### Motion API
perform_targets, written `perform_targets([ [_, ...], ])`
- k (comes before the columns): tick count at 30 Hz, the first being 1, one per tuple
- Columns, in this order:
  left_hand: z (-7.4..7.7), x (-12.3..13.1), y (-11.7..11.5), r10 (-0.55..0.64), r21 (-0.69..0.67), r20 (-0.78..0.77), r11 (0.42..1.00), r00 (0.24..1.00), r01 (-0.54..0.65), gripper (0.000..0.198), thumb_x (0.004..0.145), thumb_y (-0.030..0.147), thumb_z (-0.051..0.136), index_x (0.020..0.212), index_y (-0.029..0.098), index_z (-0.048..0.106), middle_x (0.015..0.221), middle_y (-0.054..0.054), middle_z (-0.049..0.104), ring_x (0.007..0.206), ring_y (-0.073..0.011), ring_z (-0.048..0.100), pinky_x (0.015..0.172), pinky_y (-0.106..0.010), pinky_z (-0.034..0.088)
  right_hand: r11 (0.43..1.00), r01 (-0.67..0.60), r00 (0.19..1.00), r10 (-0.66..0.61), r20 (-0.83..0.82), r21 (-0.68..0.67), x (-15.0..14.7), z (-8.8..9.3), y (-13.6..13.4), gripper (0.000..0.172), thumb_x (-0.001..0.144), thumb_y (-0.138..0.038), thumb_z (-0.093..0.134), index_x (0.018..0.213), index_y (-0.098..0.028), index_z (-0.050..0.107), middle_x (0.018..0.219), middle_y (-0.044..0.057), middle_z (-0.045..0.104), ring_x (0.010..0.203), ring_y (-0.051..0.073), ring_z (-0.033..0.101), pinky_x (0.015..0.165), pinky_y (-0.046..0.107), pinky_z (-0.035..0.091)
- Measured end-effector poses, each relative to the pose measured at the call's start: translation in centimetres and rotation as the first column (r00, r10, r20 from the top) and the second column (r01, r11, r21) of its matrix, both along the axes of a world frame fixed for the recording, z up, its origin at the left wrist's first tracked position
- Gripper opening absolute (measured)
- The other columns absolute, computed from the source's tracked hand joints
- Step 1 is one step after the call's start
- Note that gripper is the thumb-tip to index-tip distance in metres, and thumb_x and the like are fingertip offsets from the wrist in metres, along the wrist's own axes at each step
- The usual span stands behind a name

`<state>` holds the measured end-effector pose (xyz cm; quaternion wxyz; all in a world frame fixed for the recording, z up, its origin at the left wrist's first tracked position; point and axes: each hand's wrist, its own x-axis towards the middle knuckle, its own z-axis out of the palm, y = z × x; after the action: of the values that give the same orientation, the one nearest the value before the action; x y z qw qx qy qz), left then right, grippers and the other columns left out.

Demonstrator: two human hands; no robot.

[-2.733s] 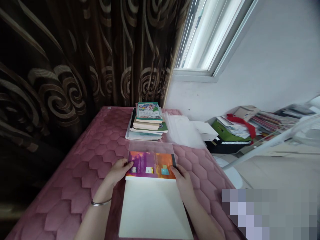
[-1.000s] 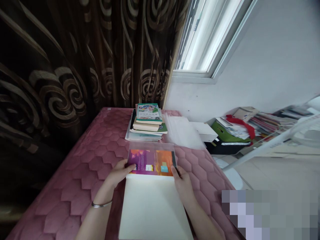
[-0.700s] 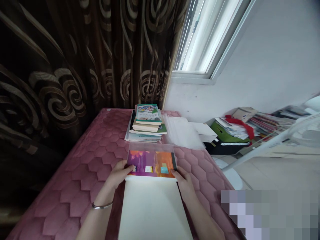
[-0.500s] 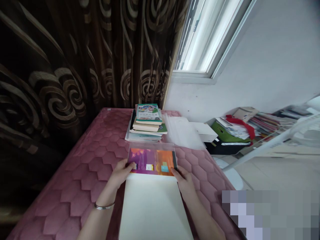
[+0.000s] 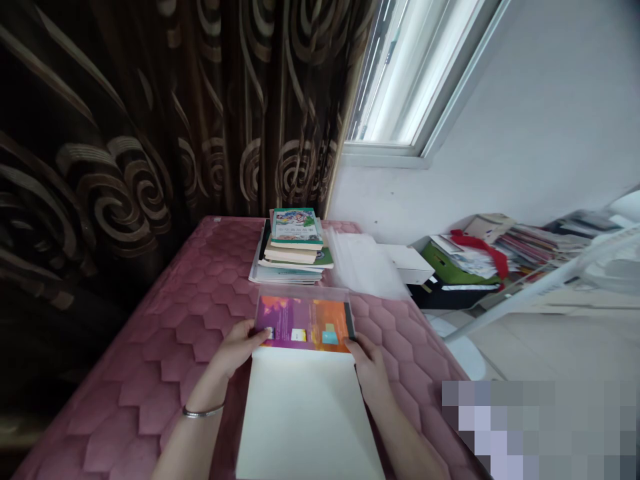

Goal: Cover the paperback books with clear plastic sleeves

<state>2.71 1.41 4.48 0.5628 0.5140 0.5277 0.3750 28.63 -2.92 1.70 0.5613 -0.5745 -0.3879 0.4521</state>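
Note:
A purple and orange printed cover (image 5: 305,320) lies in front of me, with a clear plastic sheet (image 5: 303,291) showing past its far edge. Toward me a large plain white panel (image 5: 307,413) joins or lies against it; I cannot tell whether it is a page or the cover's inner side. My left hand (image 5: 240,348) pinches the cover's left edge, thumb on top. At the right edge, my right hand (image 5: 369,360) is closed the same way, its thumb near the dark corner strip. The fingers underneath are hidden.
A stack of books (image 5: 295,247) stands beyond the cover on the pink quilted mattress (image 5: 200,333). Clear plastic sheets (image 5: 363,263) lie to its right, beside a white box (image 5: 407,263). Papers fill a green and black container (image 5: 450,267). A patterned curtain (image 5: 225,133) hangs behind.
Both hands have shifted very slightly at the cover's edges, the right thumb moving a little outward. The cover and white panel stay in nearly the same place.

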Motion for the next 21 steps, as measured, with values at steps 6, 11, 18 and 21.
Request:
perform_targets([
  [6, 0.2, 0.5, 0.0, 0.017, 0.032, -0.006, 0.999, 1.0, -0.017, 0.04, 0.064, 0.053, 0.07, 0.073, 0.015, 0.06, 0.069, -0.001, 0.064, 0.064, -0.0162, 0.056, 0.058, -0.025, 0.04, 0.999, -0.006, 0.997, 0.003, 0.075, 0.044, 0.4, -0.5, 0.3, 0.032, 0.07, -0.048, 0.067, 0.064, -0.019, 0.055, 0.057, -0.003, 0.05, 0.052, 0.012, 0.04, 0.047, 0.024, 0.032],
  [11, 0.9, 0.4, -0.4, 0.009, 0.02, -0.036, 1.0, 0.999, -0.008, 0.041, 0.066, 0.055, 0.068, 0.075, 0.016, 0.06, 0.073, -0.002, 0.066, 0.07, -0.0185, 0.059, 0.06, -0.025, 0.042, 0.997, 0.012, 0.982, -0.026, 0.187, 0.075, 0.4, -0.8, 0.5, 0.037, 0.072, -0.05, 0.065, 0.06, -0.021, 0.045, 0.054, -0.005, 0.037, 0.051, 0.011, 0.031, 0.046, 0.024, 0.026],
  [18, 1.2, -0.4, -0.2, -0.08, -0.025, 0.015, 0.996, 0.997, 0.08, 0.046, 0.056, 0.048, 0.077, 0.085, 0.015, 0.064, 0.084, -0.003, 0.069, 0.082, -0.0215, 0.061, 0.073, -0.028, 0.044, 0.996, 0.034, 0.967, -0.054, 0.25, 0.085, 0.1, -0.5, 0.3, 0.042, 0.074, -0.057, 0.059, 0.06, -0.023, 0.038, 0.054, -0.006, 0.033, 0.052, 0.011, 0.028, 0.046, 0.024, 0.025],
  [21, 0.6, -0.4, 0.1, -0.071, -0.023, 0.014, 0.997, 0.997, 0.071, 0.044, 0.055, 0.05, 0.076, 0.076, 0.015, 0.061, 0.072, 0.0, 0.064, 0.07, -0.0175, 0.056, 0.065, -0.025, 0.04, 0.997, 0.022, 0.957, -0.045, 0.287, 0.08, 0.2, -0.9, 0.4, 0.042, 0.076, -0.058, 0.056, 0.061, -0.023, 0.038, 0.055, -0.006, 0.033, 0.052, 0.011, 0.029, 0.046, 0.023, 0.026],
])
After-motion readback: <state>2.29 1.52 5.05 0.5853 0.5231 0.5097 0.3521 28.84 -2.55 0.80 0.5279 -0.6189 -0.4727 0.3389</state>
